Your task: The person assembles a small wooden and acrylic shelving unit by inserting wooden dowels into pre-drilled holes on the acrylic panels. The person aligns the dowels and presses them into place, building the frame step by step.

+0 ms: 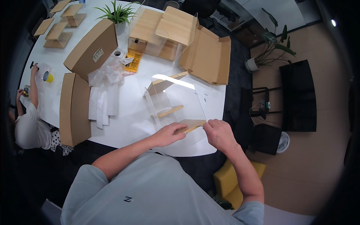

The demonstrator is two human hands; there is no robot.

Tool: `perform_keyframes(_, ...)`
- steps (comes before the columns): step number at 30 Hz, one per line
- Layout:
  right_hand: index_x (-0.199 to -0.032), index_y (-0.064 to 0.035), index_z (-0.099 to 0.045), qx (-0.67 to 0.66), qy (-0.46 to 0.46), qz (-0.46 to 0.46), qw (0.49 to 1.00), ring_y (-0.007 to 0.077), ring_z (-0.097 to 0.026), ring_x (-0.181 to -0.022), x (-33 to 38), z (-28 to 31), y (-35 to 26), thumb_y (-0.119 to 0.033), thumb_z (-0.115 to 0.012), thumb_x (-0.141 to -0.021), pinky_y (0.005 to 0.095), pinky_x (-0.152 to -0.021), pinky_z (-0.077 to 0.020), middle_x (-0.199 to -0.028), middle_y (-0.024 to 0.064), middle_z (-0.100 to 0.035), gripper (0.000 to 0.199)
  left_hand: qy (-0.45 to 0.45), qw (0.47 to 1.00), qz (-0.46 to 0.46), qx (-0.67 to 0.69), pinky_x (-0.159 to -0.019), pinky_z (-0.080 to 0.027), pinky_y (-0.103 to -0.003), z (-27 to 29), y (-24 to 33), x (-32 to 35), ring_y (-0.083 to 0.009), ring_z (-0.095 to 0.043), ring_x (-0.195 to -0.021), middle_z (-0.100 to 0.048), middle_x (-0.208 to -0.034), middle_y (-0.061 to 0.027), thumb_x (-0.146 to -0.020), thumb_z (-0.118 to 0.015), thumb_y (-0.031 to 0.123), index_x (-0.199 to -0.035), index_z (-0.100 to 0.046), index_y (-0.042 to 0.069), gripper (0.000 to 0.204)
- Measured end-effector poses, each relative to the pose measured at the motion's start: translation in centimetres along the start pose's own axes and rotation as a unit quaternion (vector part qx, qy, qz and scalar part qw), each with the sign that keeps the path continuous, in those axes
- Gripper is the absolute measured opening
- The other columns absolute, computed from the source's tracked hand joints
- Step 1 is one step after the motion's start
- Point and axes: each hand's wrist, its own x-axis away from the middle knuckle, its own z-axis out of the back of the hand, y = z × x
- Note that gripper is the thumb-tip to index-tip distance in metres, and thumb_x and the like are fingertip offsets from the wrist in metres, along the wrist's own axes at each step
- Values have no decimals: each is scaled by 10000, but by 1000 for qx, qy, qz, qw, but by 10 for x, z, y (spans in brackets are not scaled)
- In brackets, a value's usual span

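Observation:
A small shelf unit lies on the white table (131,123) in front of me, with wooden boards set between clear panels. Its upper clear panel (187,98) catches a bright reflection. My left hand (167,135) grips the near wooden board (194,127), thumb below and fingers on top. At that board's right end, my right hand (220,135) is closed in a pinch beside the panel edge; what its fingertips hold is hidden. Small screw heads show along the board's edge. Beyond are a narrow wooden strip (170,111) and the far wooden board (161,85).
Open cardboard boxes (75,108) stand left, another (208,56) at the back right. Crumpled plastic wrap (107,73), a yellow packet (133,62), a potted plant (119,28) and assembled wooden stands (174,24) fill the back. A co-worker (32,127) sits at far left.

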Motion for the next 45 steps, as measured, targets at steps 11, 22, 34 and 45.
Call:
perform_keyframes(11, -915, -65, -627, 57, -112, 95, 988, 277, -706, -808, -19, 15, 8, -123, -648, -915, 413, -724, -557, -828, 101, -679, 62, 3, 1000, -25, -15, -1158, -465, -403, 1, -2, 0, -322, -592, -1355, -586, -1488, -179, -1046, -640, 354, -1529, -565, 49, 576)
perform_keyframes(22, -884, 69, -761, -267, -187, -355, 876, 410, -734, -795, -38, 6, -20, -132, -544, -1021, 458, -784, -581, -872, 281, -740, 327, 63, 995, -59, -40, -1106, -488, -459, -9, -8, 3, -387, -616, -1295, -640, -1429, -197, -1050, -577, 425, -1451, -618, 37, 559)
perform_keyframes(34, -1126, 35, -662, -540, -158, -588, 581, 94, -377, -544, -42, 18, -38, -166, -466, -1107, 302, -524, -369, -685, -31, -421, 282, 74, 994, -80, 18, -1126, -471, -442, -11, -7, 0, -383, -595, -1325, -620, -1431, -234, -1055, -583, 367, -1430, -605, -30, 547)
perform_keyframes(45, -1045, 2, -720, -418, -151, -493, 748, 197, -659, -578, -21, 23, -42, -186, -522, -1088, 370, -570, -534, -672, 100, -641, 276, 36, 994, -98, 23, -1169, -445, -403, -10, -15, 0, -338, -565, -1385, -564, -1511, -209, -1060, -596, 278, -1501, -550, -9, 528)
